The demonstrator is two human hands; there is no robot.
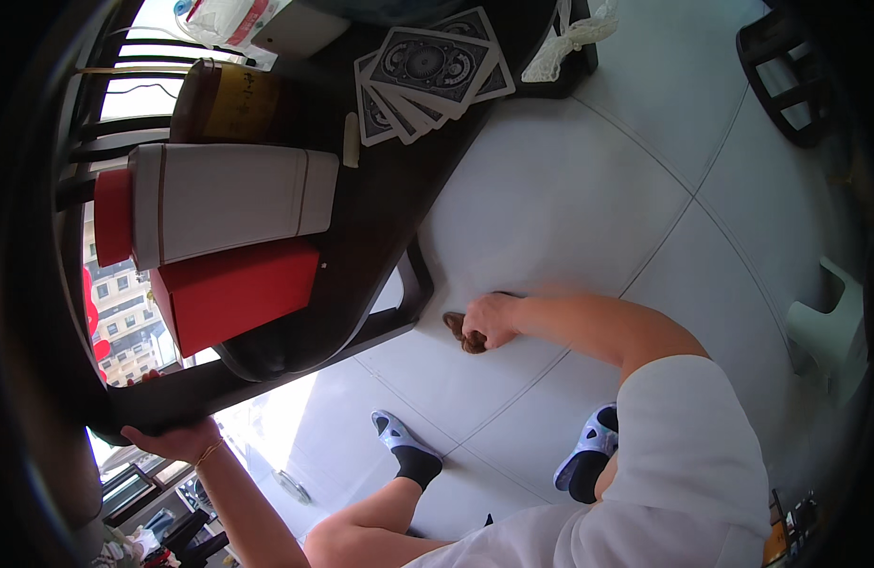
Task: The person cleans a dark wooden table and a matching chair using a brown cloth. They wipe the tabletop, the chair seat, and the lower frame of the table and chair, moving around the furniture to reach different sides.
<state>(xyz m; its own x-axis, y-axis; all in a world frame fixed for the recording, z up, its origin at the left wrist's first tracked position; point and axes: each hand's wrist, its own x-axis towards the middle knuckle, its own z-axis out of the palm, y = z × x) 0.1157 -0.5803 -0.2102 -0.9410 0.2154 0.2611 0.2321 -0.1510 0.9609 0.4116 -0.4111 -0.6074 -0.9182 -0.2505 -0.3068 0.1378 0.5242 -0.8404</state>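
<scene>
My right hand [492, 321] is low over the pale tiled floor, closed around a bunched brown cloth [472, 342]. It is beside the foot of a dark wooden bench or chair [401, 234]. My left hand [178, 440] grips a dark wooden rail [174, 397] of that furniture, its thumb on the near side and fingertips showing beyond. On the dark seat stand a red box [241, 291], a white container [238, 202] with a red end, and a brown jar [224, 103] with a yellow label bearing writing.
Fanned playing cards [426, 67] lie face down on the dark surface, with a small pale stick [351, 140] beside them. A knotted white bag [571, 42] hangs at its end. A pale green plastic piece [831, 326] and a dark slatted object [781, 78] stand right.
</scene>
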